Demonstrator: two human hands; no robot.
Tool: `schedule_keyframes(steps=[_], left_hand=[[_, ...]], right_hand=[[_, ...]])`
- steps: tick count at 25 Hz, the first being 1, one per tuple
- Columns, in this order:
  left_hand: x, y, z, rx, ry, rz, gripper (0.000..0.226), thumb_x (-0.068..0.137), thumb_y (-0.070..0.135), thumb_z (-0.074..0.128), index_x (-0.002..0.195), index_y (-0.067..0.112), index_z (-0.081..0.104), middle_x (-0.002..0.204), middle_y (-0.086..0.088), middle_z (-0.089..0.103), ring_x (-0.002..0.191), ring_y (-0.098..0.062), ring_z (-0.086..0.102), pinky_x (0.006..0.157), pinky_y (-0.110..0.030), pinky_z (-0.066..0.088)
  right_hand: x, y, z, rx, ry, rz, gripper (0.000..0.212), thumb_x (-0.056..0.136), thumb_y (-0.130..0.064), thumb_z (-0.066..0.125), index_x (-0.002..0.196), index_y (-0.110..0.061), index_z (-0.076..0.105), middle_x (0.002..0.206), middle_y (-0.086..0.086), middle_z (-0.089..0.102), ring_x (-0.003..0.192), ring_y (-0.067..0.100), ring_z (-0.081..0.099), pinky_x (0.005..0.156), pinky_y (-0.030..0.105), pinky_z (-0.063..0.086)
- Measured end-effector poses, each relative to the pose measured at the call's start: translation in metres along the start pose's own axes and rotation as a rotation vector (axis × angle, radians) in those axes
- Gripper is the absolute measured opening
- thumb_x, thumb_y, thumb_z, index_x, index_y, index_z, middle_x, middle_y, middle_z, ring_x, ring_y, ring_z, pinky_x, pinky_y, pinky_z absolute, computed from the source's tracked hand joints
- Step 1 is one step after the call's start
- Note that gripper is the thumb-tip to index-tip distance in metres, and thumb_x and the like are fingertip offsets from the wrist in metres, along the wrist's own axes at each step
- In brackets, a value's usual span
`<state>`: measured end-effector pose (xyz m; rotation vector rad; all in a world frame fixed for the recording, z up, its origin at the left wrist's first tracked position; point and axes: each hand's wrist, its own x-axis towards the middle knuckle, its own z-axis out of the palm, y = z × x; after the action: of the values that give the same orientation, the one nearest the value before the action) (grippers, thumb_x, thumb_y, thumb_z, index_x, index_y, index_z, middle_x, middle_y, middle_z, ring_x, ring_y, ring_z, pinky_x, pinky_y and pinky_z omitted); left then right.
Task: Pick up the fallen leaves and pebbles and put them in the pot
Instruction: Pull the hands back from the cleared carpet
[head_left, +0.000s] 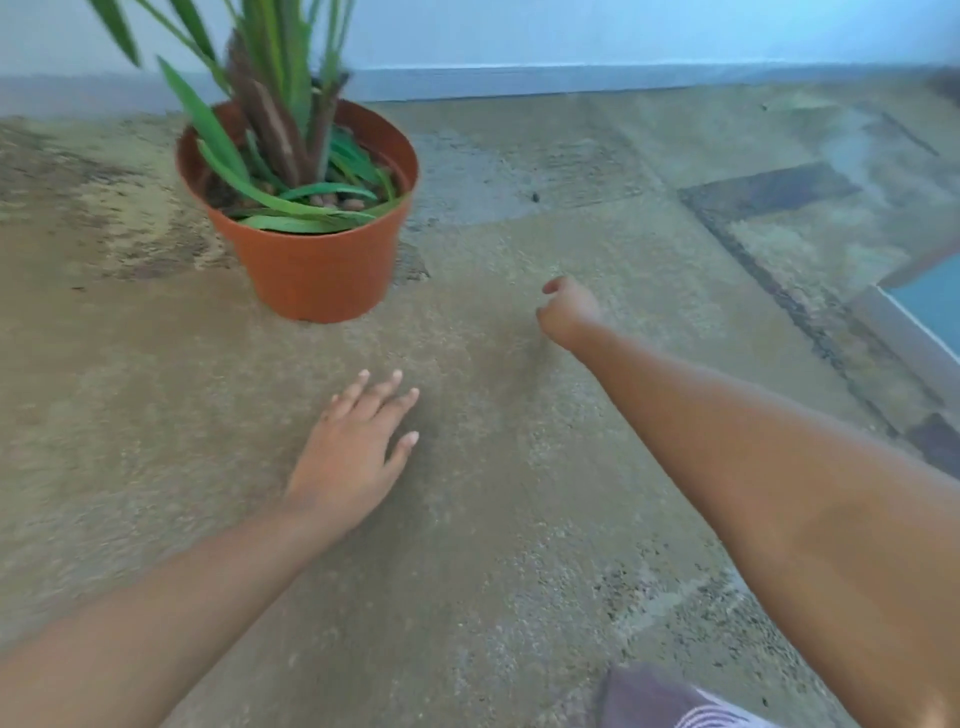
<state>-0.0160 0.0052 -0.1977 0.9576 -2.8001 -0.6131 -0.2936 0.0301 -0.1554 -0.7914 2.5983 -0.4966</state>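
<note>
The terracotta pot (311, 260) stands on the concrete floor (519, 519) near the wall, with long leaves (291, 208) and a few brown pebbles (343, 201) already inside. The left hand (353, 447) lies flat and spread on the floor, holding nothing. The right hand (566, 312) is curled shut to the right of the pot; whether it encloses anything cannot be told. If it does, the fist should probably travel right over the rim before loosening, so nothing spills outside.

Right hand (566, 312) curled, contents hidden, plant (280, 104) top cropped, blurred
</note>
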Motion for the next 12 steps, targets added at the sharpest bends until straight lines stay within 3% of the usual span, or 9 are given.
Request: schedule_keyframes(steps=[4, 7, 9, 12], left_hand=[[0.055, 0.035, 0.026, 0.095, -0.136, 0.035, 0.06, 0.094, 0.051, 0.03, 0.148, 0.032, 0.012, 0.158, 0.007, 0.003, 0.146, -0.021, -0.003, 0.116, -0.044, 0.005], [0.101, 0.043, 0.029, 0.129, -0.299, -0.033, 0.079, 0.086, 0.065, 0.029, 0.147, 0.033, -0.008, 0.155, 0.009, -0.02, 0.143, -0.022, -0.02, 0.113, -0.05, -0.006], [0.12, 0.038, 0.028, 0.19, -0.42, -0.058, 0.09, 0.08, 0.074, 0.024, 0.141, 0.031, -0.027, 0.146, 0.007, -0.039, 0.135, -0.024, -0.035, 0.109, -0.054, -0.016], [0.126, 0.029, 0.025, 0.264, -0.46, -0.057, 0.09, 0.076, 0.079, 0.014, 0.127, 0.032, -0.043, 0.135, 0.006, -0.053, 0.126, -0.025, -0.046, 0.103, -0.054, -0.023]], right_hand=[[0.019, 0.042, -0.004, -0.107, 0.022, -0.011, 0.044, 0.09, 0.0, 0.041, 0.131, -0.014, 0.046, 0.135, 0.013, 0.044, 0.117, 0.029, 0.049, 0.085, 0.033, 0.045], [0.046, 0.049, -0.013, -0.136, 0.057, -0.059, 0.046, 0.091, 0.003, 0.039, 0.134, -0.013, 0.044, 0.14, 0.01, 0.038, 0.121, 0.029, 0.045, 0.093, 0.036, 0.045], [0.071, 0.037, -0.019, -0.144, 0.074, -0.095, 0.047, 0.092, 0.003, 0.037, 0.137, -0.013, 0.041, 0.143, 0.01, 0.035, 0.124, 0.029, 0.042, 0.098, 0.038, 0.042], [0.096, 0.018, -0.022, -0.131, 0.061, -0.15, 0.048, 0.094, -0.001, 0.035, 0.14, -0.015, 0.037, 0.144, 0.009, 0.033, 0.129, 0.028, 0.037, 0.102, 0.04, 0.039]])
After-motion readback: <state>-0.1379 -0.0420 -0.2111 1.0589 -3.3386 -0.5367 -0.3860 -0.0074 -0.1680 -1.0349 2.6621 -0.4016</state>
